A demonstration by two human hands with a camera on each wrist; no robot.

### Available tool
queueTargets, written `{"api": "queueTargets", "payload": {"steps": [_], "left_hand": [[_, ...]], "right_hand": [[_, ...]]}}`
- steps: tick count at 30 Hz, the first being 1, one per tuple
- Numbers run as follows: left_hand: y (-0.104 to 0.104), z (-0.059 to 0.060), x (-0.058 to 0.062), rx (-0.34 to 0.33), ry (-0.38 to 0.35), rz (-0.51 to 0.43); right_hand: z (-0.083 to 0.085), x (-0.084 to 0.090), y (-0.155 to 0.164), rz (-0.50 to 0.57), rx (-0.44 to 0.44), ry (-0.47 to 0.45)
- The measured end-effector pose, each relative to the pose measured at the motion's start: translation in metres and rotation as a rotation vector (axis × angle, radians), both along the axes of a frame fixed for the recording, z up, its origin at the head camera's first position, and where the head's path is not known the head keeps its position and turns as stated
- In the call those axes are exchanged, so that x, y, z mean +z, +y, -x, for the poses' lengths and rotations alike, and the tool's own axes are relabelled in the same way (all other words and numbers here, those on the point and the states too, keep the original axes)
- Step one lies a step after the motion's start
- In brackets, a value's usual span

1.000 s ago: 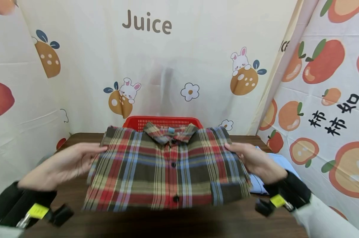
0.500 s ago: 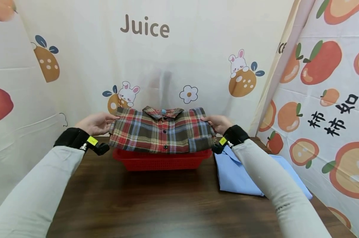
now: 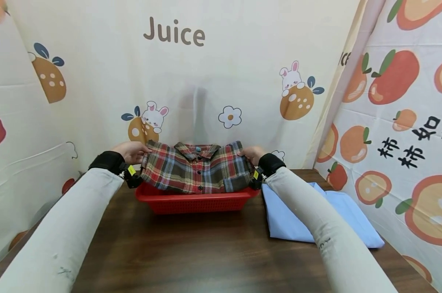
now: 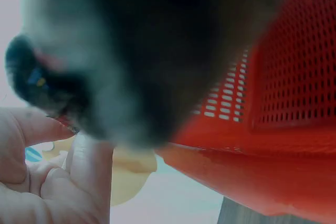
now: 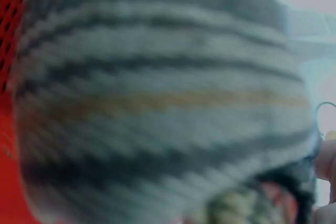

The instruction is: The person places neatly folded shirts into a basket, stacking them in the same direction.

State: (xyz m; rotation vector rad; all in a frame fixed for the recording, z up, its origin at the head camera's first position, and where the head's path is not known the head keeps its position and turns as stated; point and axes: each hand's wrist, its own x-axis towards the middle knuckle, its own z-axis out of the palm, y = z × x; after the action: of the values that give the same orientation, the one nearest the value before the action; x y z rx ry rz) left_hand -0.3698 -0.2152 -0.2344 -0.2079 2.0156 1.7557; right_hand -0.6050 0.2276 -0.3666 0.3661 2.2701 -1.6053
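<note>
A folded plaid shirt [image 3: 184, 173], collar at the far side and buttons facing up, hangs between my two hands over a red plastic basket [image 3: 199, 205]. Its front edge dips inside the near rim. My left hand [image 3: 132, 152] pinches the shirt's left far corner between thumb and fingers; the left wrist view shows that pinch beside the basket's perforated wall [image 4: 299, 77]. At the opposite corner my right hand [image 3: 253, 154] pinches the cloth. Blurred striped fabric fills most of the right wrist view, with only a bit of the right fingers [image 5: 326, 163] at its edge.
Light blue folded cloth [image 3: 290, 219] lies on the dark wooden table [image 3: 191, 252] to the right of the basket, partly under my right forearm. Printed curtains [image 3: 242, 61] stand close behind the basket and along both sides.
Both hands carried the shirt forward, away from me, to above the basket. Over the last half second it sank lower, with its front edge now behind the near rim.
</note>
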Motion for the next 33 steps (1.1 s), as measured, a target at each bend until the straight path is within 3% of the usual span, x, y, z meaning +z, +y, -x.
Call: {"api": "queueTargets", "payload": {"steps": [3,6,10,12,15,17,19,20,21,26,27,33], "left_hand": [[0.004,0.002,-0.003,-0.029,0.017,0.069],[0.006,0.002,-0.006,-0.043,0.058,0.172],[0.012,-0.001,-0.011,-0.041,0.115,0.3],[0.015,-0.003,-0.013,-0.053,0.133,0.354],[0.019,-0.007,-0.016,-0.068,0.151,0.43],[0.02,-0.008,-0.017,-0.08,0.159,0.482],[0.021,-0.008,-0.017,-0.083,0.173,0.529],[0.021,-0.007,-0.017,-0.082,0.182,0.552],[0.02,-0.005,-0.016,-0.081,0.194,0.567],[0.018,-0.001,-0.009,-0.066,0.258,0.615],[0.018,-0.001,-0.008,-0.066,0.266,0.612],[0.018,-0.005,-0.009,-0.075,0.283,0.59]], "right_hand": [[0.014,-0.014,0.001,-0.005,-0.005,0.044],[0.003,-0.014,-0.005,-0.036,0.014,0.108],[-0.026,-0.007,-0.017,-0.189,0.039,0.148],[-0.029,-0.009,-0.021,-0.267,0.024,0.138],[-0.011,-0.025,-0.019,-0.289,-0.013,0.102],[0.011,-0.04,-0.014,-0.263,-0.019,0.068],[0.02,-0.047,-0.008,-0.225,0.023,0.061],[0.011,-0.041,-0.008,-0.211,0.049,0.064],[-0.015,-0.022,-0.015,-0.214,0.066,0.065],[-0.173,0.099,-0.059,-0.238,0.082,0.06],[-0.192,0.114,-0.064,-0.246,0.073,0.053],[-0.193,0.115,-0.056,-0.237,0.127,0.085]]}}
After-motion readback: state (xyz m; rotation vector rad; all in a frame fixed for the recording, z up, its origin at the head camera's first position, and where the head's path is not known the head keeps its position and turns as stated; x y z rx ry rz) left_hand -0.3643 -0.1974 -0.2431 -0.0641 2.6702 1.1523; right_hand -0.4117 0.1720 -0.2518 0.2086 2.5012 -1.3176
